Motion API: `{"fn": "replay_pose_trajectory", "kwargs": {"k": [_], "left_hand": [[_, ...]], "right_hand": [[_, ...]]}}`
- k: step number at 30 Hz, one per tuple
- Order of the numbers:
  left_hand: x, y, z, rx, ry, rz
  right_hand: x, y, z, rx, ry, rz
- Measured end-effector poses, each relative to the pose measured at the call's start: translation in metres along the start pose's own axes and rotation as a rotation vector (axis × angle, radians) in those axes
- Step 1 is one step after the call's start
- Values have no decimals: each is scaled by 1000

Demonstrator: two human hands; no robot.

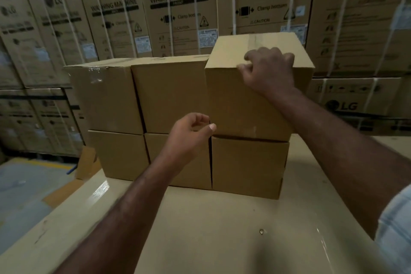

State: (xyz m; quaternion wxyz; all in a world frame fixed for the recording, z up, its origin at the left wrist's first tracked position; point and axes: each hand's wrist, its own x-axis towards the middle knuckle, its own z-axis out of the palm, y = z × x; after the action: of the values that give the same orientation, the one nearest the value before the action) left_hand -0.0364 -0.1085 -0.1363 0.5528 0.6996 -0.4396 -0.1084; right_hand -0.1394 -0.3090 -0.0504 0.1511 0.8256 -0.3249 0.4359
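right hand (269, 71) grips raised box (242, 104); neighbour box (171, 93) touching, cartons (178, 6) behind

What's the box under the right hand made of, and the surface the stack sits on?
Box: plain brown cardboard, matte, probably corrugated; the signs are its folded edges and a clear tape strip over the top seam. Surface: tan, looks like cardboard under glossy film, judging by the bright glare streaks; it could also be a coated board.
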Motion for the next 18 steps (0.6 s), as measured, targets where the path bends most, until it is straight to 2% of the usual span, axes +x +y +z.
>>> {"fn": "replay_pose_trajectory", "kwargs": {"k": [2, 4, 6, 8, 11, 14, 16, 18], "left_hand": [[3, 6, -1, -23, 63, 26], [5, 13, -5, -46, 173, 57], [9, 18, -8, -116, 231, 43], [12, 21, -7, -172, 167, -30], [12, 22, 4, -202, 20, -87], [12, 20, 17, -206, 35, -123], [5, 21, 18, -182, 73, -152], [-3, 23, 12, -149, 18, -152]], "right_hand": [[-5, 6, -22, 53, 84, 76], [-13, 23, -40, 2, 124, 264], [-26, 40, -52, 93, -11, 531], [-42, 47, -56, 345, -176, 710], [-65, 47, -53, 631, -187, 739], [-83, 47, -54, 728, -141, 753], [-98, 51, -53, 762, -161, 828], [-115, 56, -54, 770, -217, 857]]}}
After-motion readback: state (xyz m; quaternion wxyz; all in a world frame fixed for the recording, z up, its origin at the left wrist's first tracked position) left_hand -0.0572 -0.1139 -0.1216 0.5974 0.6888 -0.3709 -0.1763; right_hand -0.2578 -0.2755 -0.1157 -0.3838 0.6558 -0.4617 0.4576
